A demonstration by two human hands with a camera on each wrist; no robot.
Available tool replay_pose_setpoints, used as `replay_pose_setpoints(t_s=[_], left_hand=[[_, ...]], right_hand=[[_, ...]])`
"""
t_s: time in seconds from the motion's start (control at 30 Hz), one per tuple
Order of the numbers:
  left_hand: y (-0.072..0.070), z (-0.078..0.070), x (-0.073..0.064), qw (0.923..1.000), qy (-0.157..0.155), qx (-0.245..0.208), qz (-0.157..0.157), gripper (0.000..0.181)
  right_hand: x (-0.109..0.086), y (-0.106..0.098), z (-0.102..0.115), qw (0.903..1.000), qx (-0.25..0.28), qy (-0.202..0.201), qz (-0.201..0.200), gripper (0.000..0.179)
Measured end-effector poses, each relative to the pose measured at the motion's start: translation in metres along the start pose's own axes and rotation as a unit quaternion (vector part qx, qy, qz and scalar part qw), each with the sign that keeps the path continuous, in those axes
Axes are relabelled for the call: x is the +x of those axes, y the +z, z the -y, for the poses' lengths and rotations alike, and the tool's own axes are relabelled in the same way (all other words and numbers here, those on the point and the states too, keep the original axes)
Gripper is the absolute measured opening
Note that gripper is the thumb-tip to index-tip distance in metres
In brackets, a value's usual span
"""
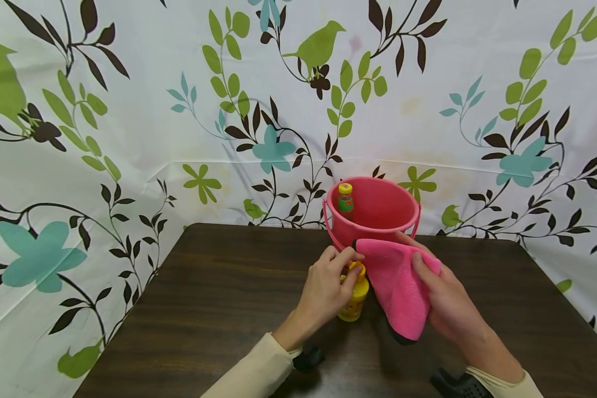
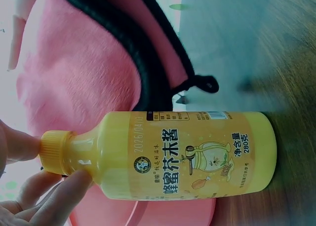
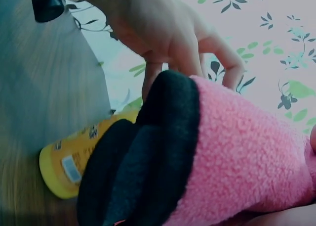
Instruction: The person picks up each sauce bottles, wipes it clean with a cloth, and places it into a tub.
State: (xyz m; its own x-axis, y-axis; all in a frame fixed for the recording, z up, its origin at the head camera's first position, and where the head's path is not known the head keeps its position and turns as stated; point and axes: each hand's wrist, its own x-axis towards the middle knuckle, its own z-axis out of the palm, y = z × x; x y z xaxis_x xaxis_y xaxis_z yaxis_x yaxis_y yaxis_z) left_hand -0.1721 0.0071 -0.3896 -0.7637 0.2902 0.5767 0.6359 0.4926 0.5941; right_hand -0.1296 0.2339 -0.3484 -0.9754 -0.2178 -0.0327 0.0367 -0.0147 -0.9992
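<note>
My left hand [image 1: 326, 282] pinches a yellow sauce bottle [image 2: 197, 159] at its cap and neck. The bottle is upright over the dark table; whether its base touches the wood I cannot tell. In my right hand [image 1: 455, 301] I hold a folded pink cloth [image 1: 400, 282] with black edging, the thumb lying across its upper part. The cloth hangs just right of the bottle. A black hanging loop [image 2: 205, 83] shows at the cloth's edge in the left wrist view. The right wrist view has the cloth partly covering the bottle.
Behind both hands a pink bucket [image 1: 378, 228] stands on the brown table [image 1: 219, 293]. Inside it is a small jar [image 1: 345, 198] with a yellow lid and green label. A patterned curtain [image 1: 144, 99] hangs along the table's back.
</note>
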Motion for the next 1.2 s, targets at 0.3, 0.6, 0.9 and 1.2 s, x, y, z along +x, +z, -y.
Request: replay_pose_setpoints(t_s=[0.3,0.6,0.9,1.2], left_hand=[[0.001,0.0,-0.001,0.9998,0.01,0.01,-0.013,0.011],[0.001,-0.002,-0.001,0.9997,0.005,0.02,-0.009,0.012],[0.001,-0.003,0.0,0.9999,0.002,0.015,-0.003,0.012],[0.001,-0.003,0.0,0.9999,0.004,0.014,-0.002,0.012]], right_hand=[[-0.014,-0.035,-0.01,0.9994,0.011,0.032,-0.003,0.055],[-0.032,-0.084,-0.017,0.9985,0.015,0.045,-0.029,0.054],[-0.054,-0.131,-0.026,0.9963,0.021,0.061,-0.057,0.054],[-0.079,-0.173,-0.032,0.9904,0.019,0.066,-0.12,0.058]])
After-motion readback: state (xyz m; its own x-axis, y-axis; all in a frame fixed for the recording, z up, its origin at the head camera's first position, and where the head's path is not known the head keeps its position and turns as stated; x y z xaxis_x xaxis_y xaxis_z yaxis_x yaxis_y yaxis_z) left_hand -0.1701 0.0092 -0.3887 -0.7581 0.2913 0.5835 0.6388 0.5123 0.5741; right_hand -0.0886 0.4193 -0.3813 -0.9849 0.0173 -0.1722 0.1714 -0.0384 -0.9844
